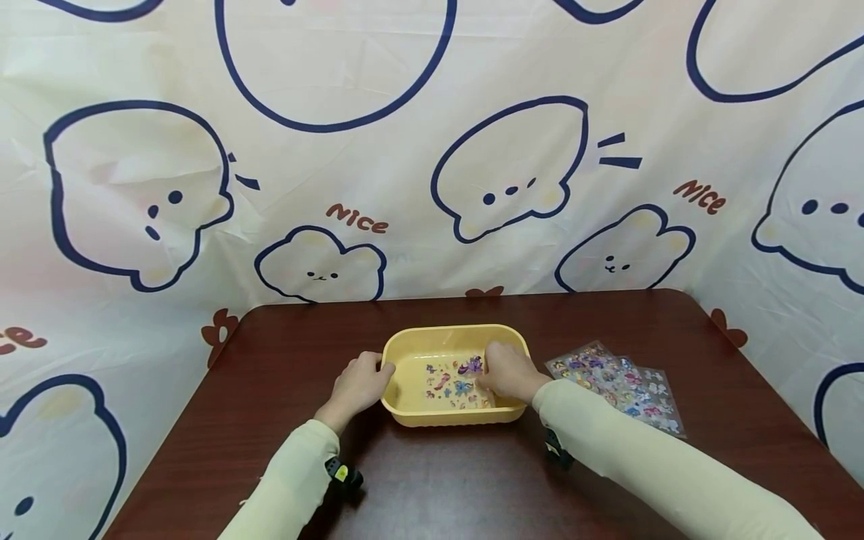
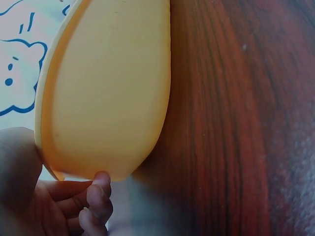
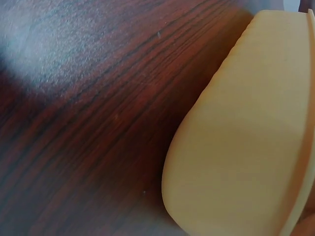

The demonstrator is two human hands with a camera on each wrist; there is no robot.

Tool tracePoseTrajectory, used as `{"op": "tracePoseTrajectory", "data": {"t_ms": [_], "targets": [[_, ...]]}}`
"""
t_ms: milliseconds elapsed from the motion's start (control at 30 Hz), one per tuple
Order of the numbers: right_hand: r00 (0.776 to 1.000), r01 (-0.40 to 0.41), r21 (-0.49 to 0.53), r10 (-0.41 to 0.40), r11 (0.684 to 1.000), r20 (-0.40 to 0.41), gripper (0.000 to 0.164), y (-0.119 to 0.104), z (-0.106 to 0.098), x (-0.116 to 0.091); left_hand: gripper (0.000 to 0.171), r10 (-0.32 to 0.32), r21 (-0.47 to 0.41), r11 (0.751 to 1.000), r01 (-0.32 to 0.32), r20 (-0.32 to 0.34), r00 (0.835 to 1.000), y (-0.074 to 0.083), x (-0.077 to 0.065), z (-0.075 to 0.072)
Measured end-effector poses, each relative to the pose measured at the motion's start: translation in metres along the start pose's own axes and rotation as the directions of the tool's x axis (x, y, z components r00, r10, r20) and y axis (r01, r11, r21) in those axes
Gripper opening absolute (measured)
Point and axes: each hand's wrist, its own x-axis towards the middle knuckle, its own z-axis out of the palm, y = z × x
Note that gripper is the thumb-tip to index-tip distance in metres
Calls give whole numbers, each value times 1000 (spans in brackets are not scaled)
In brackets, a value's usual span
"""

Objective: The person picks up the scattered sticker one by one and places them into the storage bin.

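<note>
A yellow plastic basin [image 1: 405,409] sits on the brown table. My left hand [image 1: 359,384] grips its left end, thumb over the rim and fingers against the outer wall, as the left wrist view shows with the hand [image 2: 64,201] at the basin's wall [image 2: 108,88]. Inside, a clear sticker sheet [image 1: 445,382] with small colourful figures lies on the bottom. My right hand [image 1: 511,373] reaches in over the right rim and, fingers curled, holds the sheet near its right edge; its fingertips are partly hidden. The right wrist view mostly shows the basin's outer wall [image 3: 241,128].
Several more clear sticker sheets [image 1: 621,386] overlap on the table just right of the basin, partly behind my right forearm. The dark wooden table [image 1: 445,480] runs back to a white cloth wall [image 1: 405,172] with cartoon outlines.
</note>
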Motion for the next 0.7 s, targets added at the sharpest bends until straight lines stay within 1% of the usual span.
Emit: {"op": "tracePoseTrajectory", "data": {"t_ms": [100, 200, 267, 333, 400, 533, 700], "targets": [[1000, 0, -30, 0, 1000, -9, 33, 0, 0, 2, 38, -1, 4, 1000, 1, -2, 1000, 1, 0, 0], [1000, 1, -87, -2, 996, -11, 29, -1, 0, 2, 37, 2, 4, 1000, -2, -5, 1000, 1, 0, -1], [1000, 13, -130, -15, 991, -14, 28, -2, 1, 2, 36, 3, 3, 1000, -3, -8, 1000, 1, 0, -1], [999, 26, -166, -29, 986, -19, 29, -2, 3, 2, 34, 7, 3, 1000, -7, -12, 1000, 1, 0, -1], [999, 36, -179, -42, 983, -29, 30, -1, 4, 2, 34, 7, -1, 1000, -7, -13, 1000, 2, 0, -1], [999, 36, -149, -41, 988, -28, 30, -2, 4, 2, 36, 2, -10, 1000, -2, -2, 1000, 2, 0, 0], [999, 31, -111, -36, 993, -36, 31, -5, -1, 1, 40, -11, -13, 1000, 11, 6, 1000, 1, 1, 1]]}}
